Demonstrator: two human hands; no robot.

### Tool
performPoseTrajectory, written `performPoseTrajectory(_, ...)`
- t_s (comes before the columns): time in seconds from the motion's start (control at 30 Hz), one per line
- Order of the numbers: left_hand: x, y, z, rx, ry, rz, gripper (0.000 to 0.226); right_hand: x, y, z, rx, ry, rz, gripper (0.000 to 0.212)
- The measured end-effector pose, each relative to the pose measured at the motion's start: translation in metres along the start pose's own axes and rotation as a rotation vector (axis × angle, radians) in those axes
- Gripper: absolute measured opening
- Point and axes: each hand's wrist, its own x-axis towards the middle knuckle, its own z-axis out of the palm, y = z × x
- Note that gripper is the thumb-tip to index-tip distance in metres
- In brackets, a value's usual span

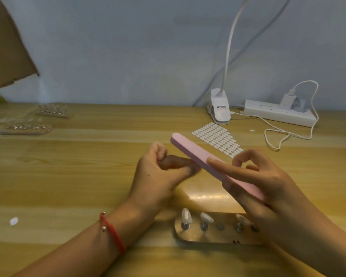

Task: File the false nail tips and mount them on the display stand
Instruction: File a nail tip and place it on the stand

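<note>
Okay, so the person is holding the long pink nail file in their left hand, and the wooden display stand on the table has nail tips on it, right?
Wrong hand. The head view shows the long pink nail file in the right hand, not the left hand, whose curled fingers only meet its edge. The wooden display stand does carry pale nail tips.

- desk [68,176]: light wood with visible grain, smooth, faintly glossy;
- nail file [198,154]: pink, matt, foam-like block;
- display stand [208,238]: clear glossy plastic, shiny metal-looking studs;
- false nail tips [186,215]: translucent glossy plastic;
- power strip [278,114]: white smooth plastic;
- bracelet [112,232]: red cord.
</note>
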Motion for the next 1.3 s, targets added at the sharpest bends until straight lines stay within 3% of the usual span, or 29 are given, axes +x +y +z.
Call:
performPoseTrajectory(0.1, 0.0, 0.002, -0.001, 0.022, 0.007, 0.023, 0.055, 0.002, -0.001, 0.003, -0.03, -0.009, 0.008, 0.047)
performPoseTrajectory(0.17, 0.001, 0.002, -0.005, 0.005, 0.05, 0.053, 0.055, 0.002, -0.002, 0.004, -0.033, -0.017, 0.006, 0.046)
performPoseTrajectory(0.3, -0.004, 0.0, 0.003, 0.105, -0.031, 0.052, 0.053, 0.005, -0.003, 0.004, 0.038, 0.024, 0.033, 0.048)
performPoseTrajectory(0.4, 0.001, 0.002, -0.004, 0.022, 0.073, 0.07, 0.053, 0.001, -0.005, 0.004, 0.051, 0.006, 0.044, 0.043)
performPoseTrajectory(0.53, -0.009, 0.002, 0.007, 0.184, -0.008, 0.121, 0.052, 0.007, -0.006, 0.002, 0.159, 0.042, 0.089, 0.037)
performPoseTrajectory(0.67, -0.009, 0.008, 0.006, 0.16, 0.075, 0.119, 0.051, 0.007, -0.009, 0.003, 0.205, 0.052, 0.119, 0.034)
performPoseTrajectory(0.8, -0.025, 0.01, 0.017, 0.331, -0.057, 0.232, 0.047, 0.022, -0.004, -0.002, 0.303, 0.022, 0.196, 0.032)
performPoseTrajectory(0.93, -0.014, 0.011, 0.001, 0.105, -0.035, 0.072, 0.042, 0.029, 0.007, -0.026, 0.472, 0.119, 0.241, 0.032)
performPoseTrajectory(1.13, -0.003, 0.001, -0.002, -0.115, -0.074, -0.019, 0.042, -0.007, 0.016, -0.03, 0.236, 0.057, 0.086, 0.025)
performPoseTrajectory(1.2, -0.003, -0.004, 0.0, -0.103, -0.106, -0.002, 0.042, -0.012, 0.015, -0.022, 0.154, 0.031, 0.044, 0.034)
performPoseTrajectory(1.3, -0.007, -0.005, 0.002, 0.015, -0.176, 0.021, 0.043, -0.003, 0.006, -0.011, 0.194, -0.018, 0.065, 0.028)
